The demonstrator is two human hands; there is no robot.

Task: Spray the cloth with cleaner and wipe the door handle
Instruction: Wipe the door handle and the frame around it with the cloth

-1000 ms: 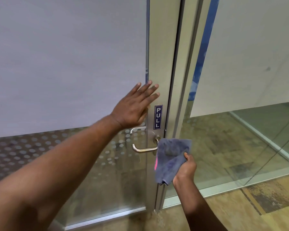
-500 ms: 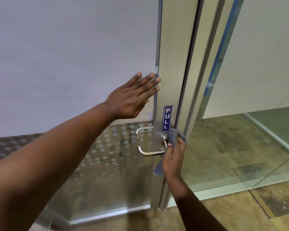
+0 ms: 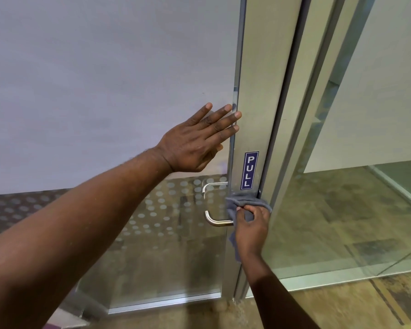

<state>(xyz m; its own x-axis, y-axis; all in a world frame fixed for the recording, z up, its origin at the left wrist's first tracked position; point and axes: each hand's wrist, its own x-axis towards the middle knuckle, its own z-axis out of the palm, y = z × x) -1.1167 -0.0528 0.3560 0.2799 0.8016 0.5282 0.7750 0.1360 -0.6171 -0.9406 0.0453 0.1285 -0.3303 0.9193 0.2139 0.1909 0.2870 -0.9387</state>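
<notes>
A brushed-metal lever door handle point(image 3: 214, 220) sticks out from the aluminium stile of a glass door point(image 3: 256, 91). My right hand point(image 3: 250, 230) is closed around a grey-blue cloth point(image 3: 241, 202) and presses it onto the handle's base at the stile. Part of the cloth hangs below my palm. The handle's curved free end shows to the left of my fingers. My left hand point(image 3: 197, 143) lies flat with fingers spread on the frosted glass above the handle, fingertips at the stile's edge. No spray bottle is in view.
A blue PULL sticker point(image 3: 250, 170) sits on the stile just above the cloth. A second handle point(image 3: 212, 186) shows through the dotted glass on the far side. A fixed glass panel point(image 3: 342, 198) and its frame stand right of the door. Tiled floor point(image 3: 342, 307) below.
My right hand has brought the hanging cloth up against the handle's base and bunched it there. My left hand stays flat on the glass. The view has come closer to the door.
</notes>
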